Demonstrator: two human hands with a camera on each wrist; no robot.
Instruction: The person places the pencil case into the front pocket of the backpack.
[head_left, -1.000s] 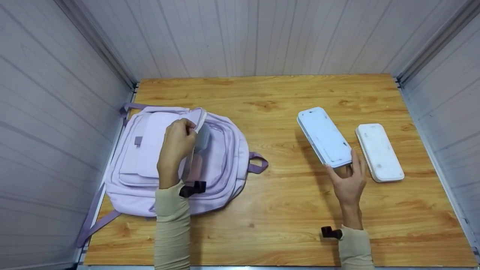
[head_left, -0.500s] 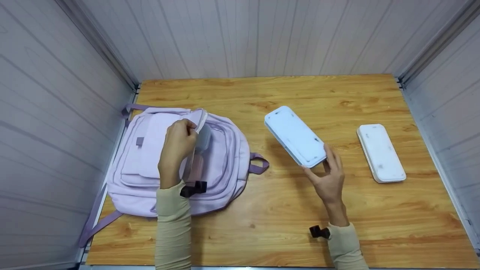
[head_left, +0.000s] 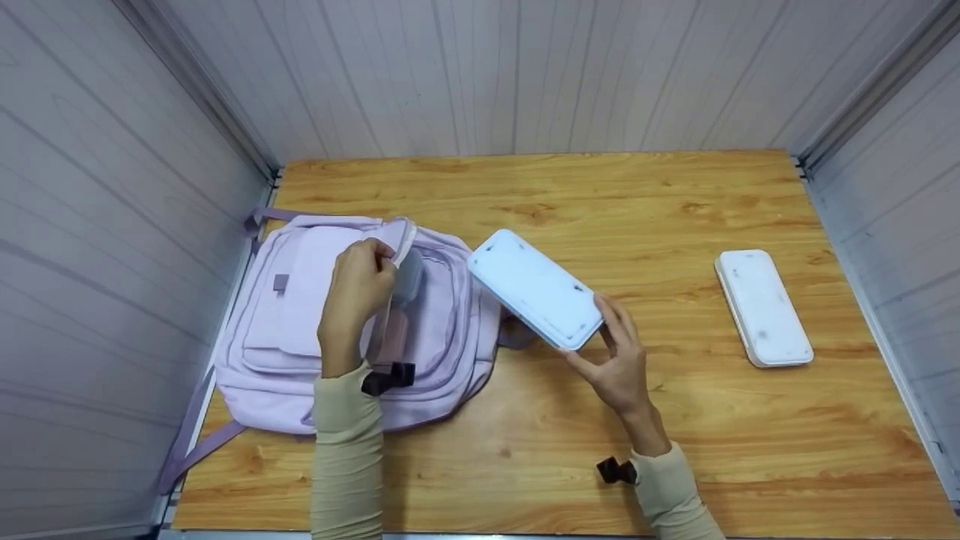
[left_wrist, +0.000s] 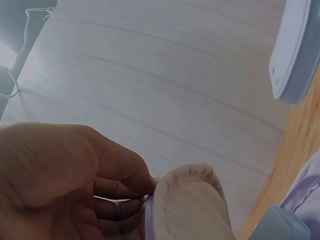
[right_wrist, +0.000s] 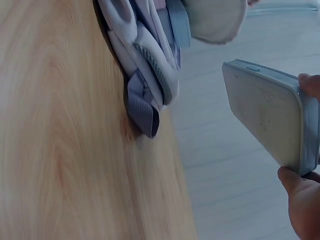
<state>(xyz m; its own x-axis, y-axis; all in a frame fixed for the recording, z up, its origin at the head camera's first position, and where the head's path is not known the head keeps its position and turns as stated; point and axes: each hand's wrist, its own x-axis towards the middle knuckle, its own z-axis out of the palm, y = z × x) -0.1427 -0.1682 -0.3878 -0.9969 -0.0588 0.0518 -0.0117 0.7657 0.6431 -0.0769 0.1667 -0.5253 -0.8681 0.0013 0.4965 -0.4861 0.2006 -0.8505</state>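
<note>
A lavender backpack [head_left: 457,360] lies on the table at the left, its compartment gaping. My left hand [head_left: 354,292] pinches the edge of the backpack's front flap [left_wrist: 187,205] and holds it up. Inside the opening show a grey-blue box [head_left: 407,276] and a pinkish item [head_left: 392,337], both partly hidden. My right hand [head_left: 621,366] grips a light blue pencil case [head_left: 536,289] by its near end, thumb on one side and fingers on the other. The case is raised off the table and slanted, its far end over the backpack's right edge.
A white pencil case [head_left: 763,307] lies on the wooden table [head_left: 750,450] at the right. Pale panel walls [head_left: 480,75] enclose the back and both sides. A purple backpack strap [head_left: 199,454] trails to the lower left.
My right hand has carried the light blue pencil case leftward from beside the white one to the backpack's edge, turning it more sideways. The left hand has kept its hold on the flap.
</note>
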